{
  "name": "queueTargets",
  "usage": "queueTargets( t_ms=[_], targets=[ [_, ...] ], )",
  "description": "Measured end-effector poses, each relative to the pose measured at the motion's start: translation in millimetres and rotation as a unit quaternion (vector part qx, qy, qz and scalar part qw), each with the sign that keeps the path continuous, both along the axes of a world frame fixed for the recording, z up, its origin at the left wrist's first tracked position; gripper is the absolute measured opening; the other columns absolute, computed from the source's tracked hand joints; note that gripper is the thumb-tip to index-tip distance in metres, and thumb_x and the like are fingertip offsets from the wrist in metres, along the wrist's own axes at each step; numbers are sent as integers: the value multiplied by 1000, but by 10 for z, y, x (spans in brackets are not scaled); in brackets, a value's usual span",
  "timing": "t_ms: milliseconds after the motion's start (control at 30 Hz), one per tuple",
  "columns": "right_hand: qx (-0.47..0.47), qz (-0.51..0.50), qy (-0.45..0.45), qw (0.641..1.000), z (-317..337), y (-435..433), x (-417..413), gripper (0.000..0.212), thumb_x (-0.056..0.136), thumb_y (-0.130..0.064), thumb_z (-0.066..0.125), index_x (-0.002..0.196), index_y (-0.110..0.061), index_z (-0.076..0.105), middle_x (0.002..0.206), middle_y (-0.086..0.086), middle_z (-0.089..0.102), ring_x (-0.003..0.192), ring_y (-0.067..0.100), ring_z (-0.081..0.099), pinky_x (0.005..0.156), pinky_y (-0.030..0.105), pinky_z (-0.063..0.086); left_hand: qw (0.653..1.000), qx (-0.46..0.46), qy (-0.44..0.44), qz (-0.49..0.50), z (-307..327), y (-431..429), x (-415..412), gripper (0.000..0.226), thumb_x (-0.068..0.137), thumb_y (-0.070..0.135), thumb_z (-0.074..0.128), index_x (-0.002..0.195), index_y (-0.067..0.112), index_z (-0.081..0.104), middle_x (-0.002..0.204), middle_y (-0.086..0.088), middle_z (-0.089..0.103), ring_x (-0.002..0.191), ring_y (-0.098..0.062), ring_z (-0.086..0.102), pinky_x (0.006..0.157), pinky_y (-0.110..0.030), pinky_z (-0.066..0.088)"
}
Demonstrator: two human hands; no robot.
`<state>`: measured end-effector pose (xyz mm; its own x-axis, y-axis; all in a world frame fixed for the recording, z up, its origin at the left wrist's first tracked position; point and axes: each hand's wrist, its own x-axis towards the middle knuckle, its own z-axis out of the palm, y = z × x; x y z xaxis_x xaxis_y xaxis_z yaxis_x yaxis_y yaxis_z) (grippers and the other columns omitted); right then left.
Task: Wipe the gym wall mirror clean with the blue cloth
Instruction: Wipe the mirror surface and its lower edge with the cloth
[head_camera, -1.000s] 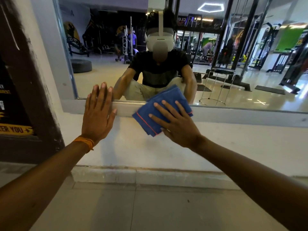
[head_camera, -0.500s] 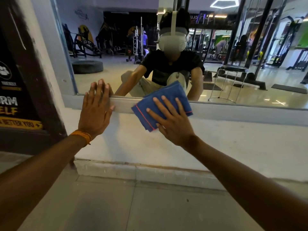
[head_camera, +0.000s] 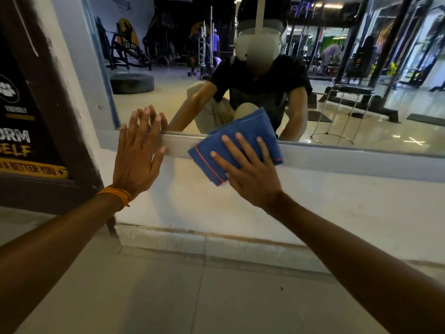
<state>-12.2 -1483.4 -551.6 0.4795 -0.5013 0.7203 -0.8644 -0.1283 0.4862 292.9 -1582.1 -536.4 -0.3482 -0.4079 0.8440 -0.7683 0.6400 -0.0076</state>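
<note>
Right hand (head_camera: pixel 250 174) presses the cloth (head_camera: pixel 237 138) flat, fingers spread, over the mirror's (head_camera: pixel 240 92) bottom frame; left hand (head_camera: pixel 138 155) braces open alongside. Glass above looks largely unwiped (judgement only).

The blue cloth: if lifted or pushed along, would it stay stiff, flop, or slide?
The blue cloth is folded in soft layers, so lifted by a corner it would probably flop and unfold. It looks light for its size. Pressed flat by the right hand over the mirror frame, it likely slides easily on that smooth surface.
</note>
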Motion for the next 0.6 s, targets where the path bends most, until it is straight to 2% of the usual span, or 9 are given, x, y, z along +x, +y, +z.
queueTargets(
  t_ms=[67,200,333,433,533,600],
  targets=[
    [5,-1,11,1000,36,-40,52,53,110,-37,42,162,-31,32,171,8,23,158,32,20,127,57,10,1000,8,-12,9,27,-33,107,65,108,34,40,165,11,18,173,-14,6,160,-34,1,127,-62,10],
    [-5,-19,-2,1000,-65,319,-508,64,105,-37,47,163,-30,21,172,8,14,160,28,2,128,53,-3,999,8,-25,24,-22,-80,351,63,108,36,37,165,16,20,173,-13,6,160,-34,2,128,-59,9],
    [8,-84,-24,996,-50,646,-874,73,101,-41,45,166,-33,13,173,9,8,160,34,4,128,55,-4,999,3,-32,38,-43,-163,450,62,108,36,38,165,18,21,173,-14,7,160,-36,3,128,-58,8],
    [24,-70,-23,997,41,479,-489,69,103,-40,46,165,-31,17,173,8,7,160,34,5,128,56,-3,999,-6,-29,19,-36,-206,478,63,107,34,39,165,15,21,173,-15,7,160,-36,3,128,-59,9],
    [57,-32,33,997,199,98,102,65,107,-40,45,165,-32,17,174,6,6,160,32,6,128,58,3,1000,-18,-14,16,-6,-219,527,64,106,32,39,164,12,20,173,-14,8,160,-35,4,128,-57,8],
    [64,-7,62,996,292,-123,495,62,108,-42,43,165,-32,21,174,6,12,160,32,9,128,57,6,1000,-25,-7,5,65,-221,543,64,107,31,39,164,10,20,173,-14,7,160,-35,4,129,-53,5]
  ],
)
